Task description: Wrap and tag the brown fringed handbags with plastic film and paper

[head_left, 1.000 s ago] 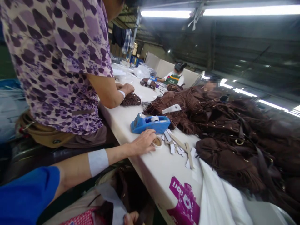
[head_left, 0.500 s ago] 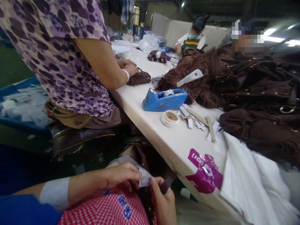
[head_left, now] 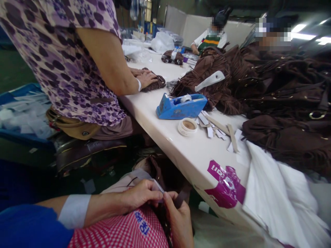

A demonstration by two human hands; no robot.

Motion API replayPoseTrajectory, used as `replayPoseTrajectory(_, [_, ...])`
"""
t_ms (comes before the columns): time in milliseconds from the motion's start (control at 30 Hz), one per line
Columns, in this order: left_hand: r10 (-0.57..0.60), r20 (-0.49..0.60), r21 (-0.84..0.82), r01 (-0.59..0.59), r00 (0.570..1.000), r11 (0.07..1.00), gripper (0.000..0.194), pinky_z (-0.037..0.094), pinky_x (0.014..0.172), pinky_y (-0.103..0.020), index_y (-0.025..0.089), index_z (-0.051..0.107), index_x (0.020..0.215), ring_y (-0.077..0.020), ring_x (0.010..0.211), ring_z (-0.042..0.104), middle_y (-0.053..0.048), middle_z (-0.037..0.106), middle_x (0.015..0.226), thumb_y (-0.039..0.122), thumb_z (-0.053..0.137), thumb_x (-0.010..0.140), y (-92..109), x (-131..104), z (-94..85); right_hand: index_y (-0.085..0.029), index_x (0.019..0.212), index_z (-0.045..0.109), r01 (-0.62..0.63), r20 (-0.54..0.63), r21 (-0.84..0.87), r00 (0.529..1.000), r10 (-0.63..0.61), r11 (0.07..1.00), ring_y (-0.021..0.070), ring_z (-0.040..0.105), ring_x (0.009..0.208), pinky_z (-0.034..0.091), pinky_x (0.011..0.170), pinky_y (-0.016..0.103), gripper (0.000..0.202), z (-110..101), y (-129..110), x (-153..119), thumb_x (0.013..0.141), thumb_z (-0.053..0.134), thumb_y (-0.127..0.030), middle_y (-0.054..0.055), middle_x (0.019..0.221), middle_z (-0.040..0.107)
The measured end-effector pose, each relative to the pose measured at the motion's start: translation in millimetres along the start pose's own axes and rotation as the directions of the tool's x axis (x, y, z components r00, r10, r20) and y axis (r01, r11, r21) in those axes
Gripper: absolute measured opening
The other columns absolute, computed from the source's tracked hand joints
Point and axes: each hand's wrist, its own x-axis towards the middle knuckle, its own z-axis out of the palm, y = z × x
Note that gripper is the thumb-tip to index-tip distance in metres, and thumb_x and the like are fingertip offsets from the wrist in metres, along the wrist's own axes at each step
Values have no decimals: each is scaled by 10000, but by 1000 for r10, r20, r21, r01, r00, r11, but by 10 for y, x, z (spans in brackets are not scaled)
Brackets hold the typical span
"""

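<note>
Low over my lap, my left hand [head_left: 141, 196] pinches a small white paper piece [head_left: 157, 187] between thumb and fingers. Against its right end, my right hand [head_left: 178, 215] is closed, thumb and fingertips at the paper's edge. A dark brown strap [head_left: 183, 197] passes by the fingers of my right hand. Below the hands lies dark brown material [head_left: 162, 217], partly hidden by them and by my red checked apron [head_left: 121, 229].
A white table [head_left: 178, 148] holds a blue tape dispenser [head_left: 181, 107], a round tin [head_left: 187, 126], paper strips [head_left: 219, 132], brown fringed bags [head_left: 279, 93] and white cloth [head_left: 279, 193]. A person in a patterned shirt [head_left: 85, 62] stands at left; another person is behind the table.
The white paper has tilted and shows less of its face. My hands have come closer together, my left forearm shifting right. The nearby person's hands have moved further over the brown bundle.
</note>
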Motion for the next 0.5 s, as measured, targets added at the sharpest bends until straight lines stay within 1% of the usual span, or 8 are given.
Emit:
replayPoseTrajectory(67, [9,17,-5,-9,1000,1000,229,297,537,-249,158,657,607,-111,531,453,17,589,544,384,658,642,0,5,11,-181,658,628,-29,-37,1,999,29,1000,98,382,502,319,474,226,488,-22,13,4,745,742,-646,-51,537,475])
replayPoseTrajectory(133, [17,30,4,-17,999,1000,232,292,532,-245,163,653,600,-107,525,450,21,589,538,390,654,650,13,5,17,-179,684,635,-52,-51,2,997,52,999,87,333,485,262,448,219,498,-46,34,12,753,723,-665,-63,528,431])
replayPoseTrajectory(233, [10,25,10,-10,1000,1000,274,281,520,-239,163,653,589,-103,521,446,25,577,524,425,678,666,17,6,21,-168,718,654,-60,2,5,998,60,998,77,304,491,229,447,213,504,-70,60,21,717,759,-661,-65,535,426])
replayPoseTrajectory(300, [-11,25,-5,11,1000,1000,283,295,521,-235,160,666,597,-108,531,463,19,587,537,434,696,660,0,9,26,-167,712,644,-81,31,39,996,80,996,69,282,491,209,447,206,510,-73,71,22,679,794,-653,-72,533,415])
replayPoseTrajectory(367, [-19,34,-21,20,999,1000,260,321,531,-235,157,671,594,-118,545,487,6,608,559,411,689,646,-26,15,34,-170,711,631,-104,36,89,994,101,991,60,261,489,184,444,199,511,-68,83,18,667,807,-647,-80,538,399])
replayPoseTrajectory(433, [4,45,-22,-3,999,1000,253,341,543,-239,156,674,582,-122,554,491,-5,622,577,398,646,653,-51,23,43,-173,731,638,-114,22,102,993,112,988,56,253,480,171,434,194,504,-63,96,11,693,785,-654,-82,546,392])
replayPoseTrajectory(500, [34,52,-26,-33,998,999,284,348,554,-242,157,683,590,-121,564,478,-6,626,597,413,597,677,-69,29,49,-172,762,667,-75,-29,59,997,77,995,59,268,458,174,413,192,499,-66,107,4,742,737,-665,-77,537,400])
